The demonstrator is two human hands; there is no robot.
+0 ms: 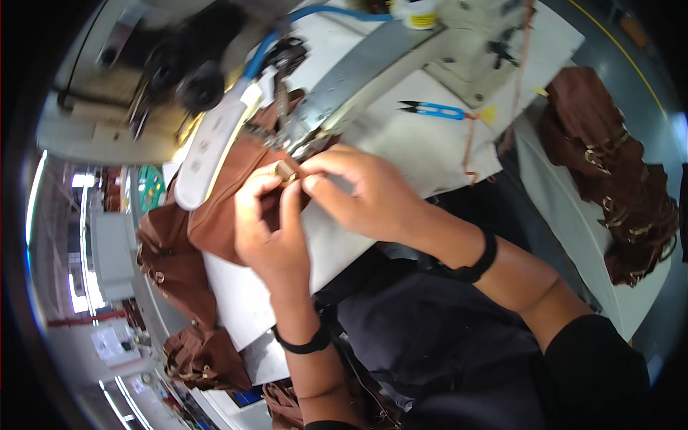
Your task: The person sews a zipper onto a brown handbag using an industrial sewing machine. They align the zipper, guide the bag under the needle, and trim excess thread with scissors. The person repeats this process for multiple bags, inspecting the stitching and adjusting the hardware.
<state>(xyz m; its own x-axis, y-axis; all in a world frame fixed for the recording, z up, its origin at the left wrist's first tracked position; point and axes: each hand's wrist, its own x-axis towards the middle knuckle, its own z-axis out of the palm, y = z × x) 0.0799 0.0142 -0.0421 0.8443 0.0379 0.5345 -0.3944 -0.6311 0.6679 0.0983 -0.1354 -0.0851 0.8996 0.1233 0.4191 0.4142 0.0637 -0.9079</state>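
Observation:
Close under the sewing machine (279,136), both of my hands meet at a small brown leather tab (289,170) with gold-coloured metal at its edge. My left hand (272,229) pinches it between thumb and fingers from the left. From the right, my right hand (373,192) closes thumb and forefinger on its other side; the exact grip is partly hidden by the fingers. Behind my left hand a brown leather piece (222,204) spreads over the white work surface (240,294), its far part running toward the machine's needle area.
Blue-handled thread snips (438,110) lie on the white surface to the right. Brown leather pieces with gold rings (595,143) are heaped at the far right. More brown pieces (183,276) hang at the left. A blue hose (266,51) and a white lit lamp (211,147) flank the machine.

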